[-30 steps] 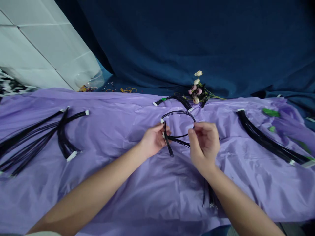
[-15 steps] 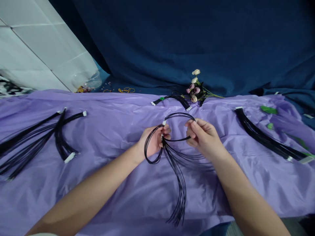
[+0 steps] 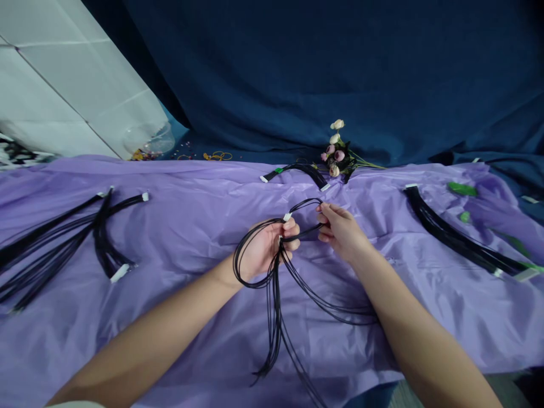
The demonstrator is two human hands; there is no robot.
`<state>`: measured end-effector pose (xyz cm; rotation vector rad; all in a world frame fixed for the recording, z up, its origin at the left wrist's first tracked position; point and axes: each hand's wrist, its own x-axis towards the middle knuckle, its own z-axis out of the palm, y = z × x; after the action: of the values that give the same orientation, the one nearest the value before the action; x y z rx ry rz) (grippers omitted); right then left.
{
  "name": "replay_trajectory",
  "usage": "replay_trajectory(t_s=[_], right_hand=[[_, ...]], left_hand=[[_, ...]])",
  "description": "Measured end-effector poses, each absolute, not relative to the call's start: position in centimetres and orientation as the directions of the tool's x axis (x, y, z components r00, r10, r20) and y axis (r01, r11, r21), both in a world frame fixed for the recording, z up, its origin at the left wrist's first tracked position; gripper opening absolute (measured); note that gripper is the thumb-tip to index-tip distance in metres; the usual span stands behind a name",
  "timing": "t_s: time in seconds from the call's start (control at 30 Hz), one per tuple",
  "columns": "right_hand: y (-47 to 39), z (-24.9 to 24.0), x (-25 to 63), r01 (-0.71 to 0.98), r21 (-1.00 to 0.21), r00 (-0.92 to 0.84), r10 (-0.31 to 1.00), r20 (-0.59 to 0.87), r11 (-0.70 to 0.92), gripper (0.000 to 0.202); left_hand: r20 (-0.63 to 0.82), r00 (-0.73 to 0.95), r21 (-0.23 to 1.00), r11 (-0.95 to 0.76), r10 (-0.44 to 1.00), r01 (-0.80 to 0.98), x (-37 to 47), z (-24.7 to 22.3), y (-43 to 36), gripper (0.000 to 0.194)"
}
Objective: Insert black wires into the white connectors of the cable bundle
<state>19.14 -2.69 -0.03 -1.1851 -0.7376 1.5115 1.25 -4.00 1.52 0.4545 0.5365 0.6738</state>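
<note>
Between my hands is a black wire harness [image 3: 277, 294], its thin wires looped on both sides and hanging loose below. My left hand [image 3: 267, 243] is closed around it near a small white connector [image 3: 288, 216], which sticks up above the fingertips. Part of a second white piece shows at the fingers, mostly hidden. One wire loop bows out over the left palm. Off to the right, my right hand [image 3: 338, 226] pinches the other loop of wires between thumb and fingers. The loose wire ends hang over the purple cloth [image 3: 204, 226].
More black wire harnesses [image 3: 100, 226] with white connectors lie at the left. Another harness [image 3: 450, 232] lies at the right, and a short one [image 3: 301, 169] at the back. Artificial flowers [image 3: 335, 153] rest by the back edge, near yellow rubber bands [image 3: 219, 156] and a clear container [image 3: 148, 139].
The left loop has grown wider and the right loop smaller. My right hand has shifted slightly left. The hanging wires have swung, some toward the left and some lower.
</note>
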Motion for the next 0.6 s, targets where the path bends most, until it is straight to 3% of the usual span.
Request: replay_trajectory(t_s=[0.23, 0.6], right_hand=[[-2.1, -0.5, 19.2, -0.347, -0.883, 0.02, 0.939, -0.343, -0.316, 0.026], [-3.3, 1.9, 21.3, -0.404, -0.89, 0.078, 0.961, -0.265, -0.212, 0.031]], left_hand=[[-0.359, 0.625, 0.535, 0.702, 0.693, -0.47, 1.4, 1.6, -4.0, 0.008], [-0.373, 0.533, 0.536, 0.645, 0.759, -0.544, 1.2, 0.1, -3.2, 0.007]])
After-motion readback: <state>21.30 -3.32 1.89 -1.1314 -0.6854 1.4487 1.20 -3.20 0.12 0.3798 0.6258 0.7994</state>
